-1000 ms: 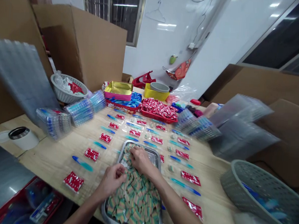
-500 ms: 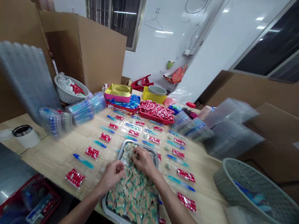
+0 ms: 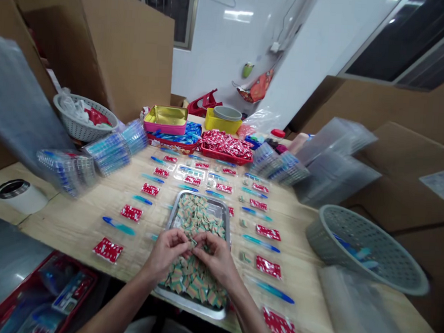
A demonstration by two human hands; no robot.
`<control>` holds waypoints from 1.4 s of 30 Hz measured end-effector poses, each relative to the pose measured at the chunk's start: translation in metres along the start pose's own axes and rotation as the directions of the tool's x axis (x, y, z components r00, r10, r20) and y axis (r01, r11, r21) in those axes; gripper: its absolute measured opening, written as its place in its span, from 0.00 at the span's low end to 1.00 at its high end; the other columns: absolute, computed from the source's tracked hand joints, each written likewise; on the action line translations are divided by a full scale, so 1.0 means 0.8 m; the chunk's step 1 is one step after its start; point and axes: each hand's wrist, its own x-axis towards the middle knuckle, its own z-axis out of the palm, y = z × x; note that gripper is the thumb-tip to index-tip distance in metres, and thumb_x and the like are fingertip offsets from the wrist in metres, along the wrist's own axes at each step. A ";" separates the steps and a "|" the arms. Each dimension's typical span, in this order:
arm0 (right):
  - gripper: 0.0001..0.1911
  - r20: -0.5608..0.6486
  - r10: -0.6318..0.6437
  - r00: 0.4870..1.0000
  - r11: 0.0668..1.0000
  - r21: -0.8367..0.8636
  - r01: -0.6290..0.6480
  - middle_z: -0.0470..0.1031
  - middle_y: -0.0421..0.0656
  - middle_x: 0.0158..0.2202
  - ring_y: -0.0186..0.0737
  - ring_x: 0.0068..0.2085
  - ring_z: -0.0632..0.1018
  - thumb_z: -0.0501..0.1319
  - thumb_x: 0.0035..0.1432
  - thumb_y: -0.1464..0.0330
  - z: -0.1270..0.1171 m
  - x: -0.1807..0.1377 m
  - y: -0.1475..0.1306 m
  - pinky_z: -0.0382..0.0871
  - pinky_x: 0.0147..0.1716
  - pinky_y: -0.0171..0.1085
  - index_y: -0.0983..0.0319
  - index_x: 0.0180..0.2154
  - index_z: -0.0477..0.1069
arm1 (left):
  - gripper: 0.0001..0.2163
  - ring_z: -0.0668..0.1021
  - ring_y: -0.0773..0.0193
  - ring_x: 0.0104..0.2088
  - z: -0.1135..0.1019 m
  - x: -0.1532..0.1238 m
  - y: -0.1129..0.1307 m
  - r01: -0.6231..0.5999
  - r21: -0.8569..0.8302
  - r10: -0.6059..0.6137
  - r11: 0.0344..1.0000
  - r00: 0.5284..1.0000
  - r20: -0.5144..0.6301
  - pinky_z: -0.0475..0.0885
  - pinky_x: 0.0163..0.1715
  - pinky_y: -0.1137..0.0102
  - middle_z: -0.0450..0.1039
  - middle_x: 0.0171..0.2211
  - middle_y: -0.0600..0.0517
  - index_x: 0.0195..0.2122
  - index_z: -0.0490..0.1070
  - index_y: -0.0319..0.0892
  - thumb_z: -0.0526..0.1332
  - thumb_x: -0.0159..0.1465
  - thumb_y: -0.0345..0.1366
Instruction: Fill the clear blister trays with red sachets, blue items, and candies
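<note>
Over a metal tray (image 3: pixel 217 314) full of small green-and-tan striped blocks (image 3: pixel 199 213), my two hands meet. My left hand (image 3: pixel 170 251) pinches a small striped block (image 3: pixel 193 242) between thumb and fingertips. My right hand (image 3: pixel 213 257) has its fingertips closed at the same block from the other side. Around the tray lie clear plastic blister trays, each with a blue pen (image 3: pixel 119 226) and a red dotted packet (image 3: pixel 108 250). Some on the right also hold a striped block (image 3: pixel 245 258).
Behind stand a red tray of dotted packets (image 3: pixel 227 144), a pink tin (image 3: pixel 166 119) and a yellow basket (image 3: pixel 223 122). Stacked blister trays (image 3: pixel 107 151) flank both sides. A grey-green basket (image 3: pixel 368 248) is at right, a white cup (image 3: pixel 22 196) at left, a red crate (image 3: pixel 79 298) below.
My right hand has come back from the far part of the tray to meet my left hand. The view has shifted, and a striped block now shows between the fingertips.
</note>
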 end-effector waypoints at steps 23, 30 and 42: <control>0.02 -0.231 -0.015 0.973 0.991 0.128 0.046 0.69 0.39 0.28 0.36 0.31 0.72 0.62 0.52 0.71 0.019 -0.013 -0.001 0.66 0.32 0.34 0.60 0.30 0.69 | 0.08 0.75 0.68 0.19 0.012 -0.016 0.000 0.043 -0.244 -0.097 0.969 0.972 -0.213 0.67 0.19 0.75 0.70 0.17 0.57 0.23 0.68 0.38 0.66 0.45 0.33; 0.02 -0.262 -0.002 0.965 0.998 0.063 0.019 0.69 0.39 0.28 0.37 0.31 0.71 0.61 0.52 0.71 0.020 -0.027 0.004 0.66 0.31 0.34 0.60 0.30 0.68 | 0.09 0.73 0.69 0.17 0.012 -0.018 -0.001 0.063 -0.243 -0.112 0.968 0.975 -0.190 0.66 0.18 0.76 0.70 0.16 0.57 0.22 0.68 0.38 0.67 0.44 0.33; 0.03 -0.365 0.000 0.931 0.996 0.085 0.033 0.68 0.38 0.26 0.35 0.29 0.71 0.62 0.53 0.70 0.013 -0.046 -0.002 0.65 0.29 0.33 0.60 0.28 0.68 | 0.09 0.73 0.69 0.16 0.014 -0.021 0.001 0.074 -0.227 -0.121 0.971 0.972 -0.202 0.66 0.17 0.76 0.70 0.15 0.56 0.21 0.67 0.38 0.67 0.43 0.34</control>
